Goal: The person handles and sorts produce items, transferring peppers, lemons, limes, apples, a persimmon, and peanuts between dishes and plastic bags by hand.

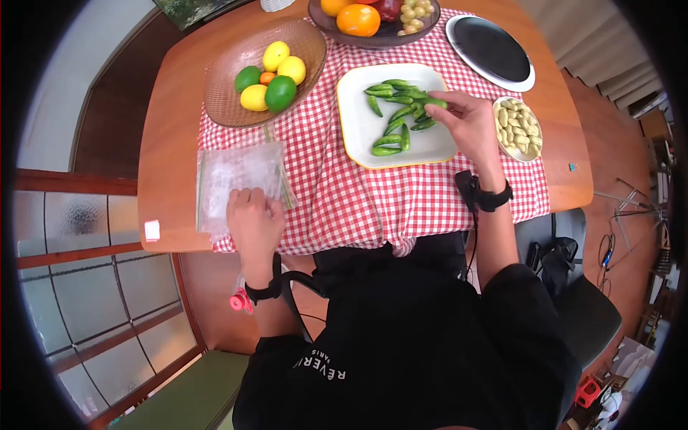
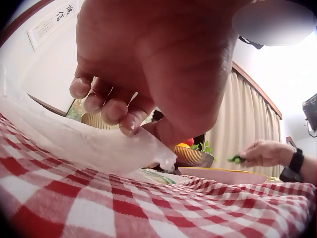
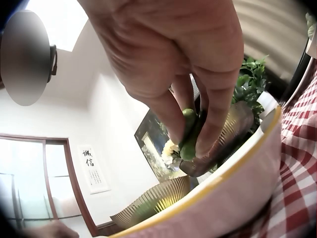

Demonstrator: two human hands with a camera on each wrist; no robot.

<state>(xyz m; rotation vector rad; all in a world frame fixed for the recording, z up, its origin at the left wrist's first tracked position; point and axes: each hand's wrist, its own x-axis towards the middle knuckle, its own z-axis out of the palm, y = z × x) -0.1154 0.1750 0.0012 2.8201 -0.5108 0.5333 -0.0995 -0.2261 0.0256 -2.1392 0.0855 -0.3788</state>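
My right hand pinches a green chili pepper between thumb and fingertips, above the right side of a white square dish with a yellow rim. Several more green chili peppers lie loose in that dish. On the left, a clear zip bag lies flat on the checked cloth, its zip edge toward the dish. My left hand rests over its near right part, fingers loosely bent. In the left wrist view the fingertips touch the crumpled plastic.
A brown ribbed bowl with lemons and green fruit stands at the back left. Behind the dish is a dark fruit bowl. To the right sit a bowl of peanuts and a black round plate with a white rim. A red checked cloth covers the table's middle.
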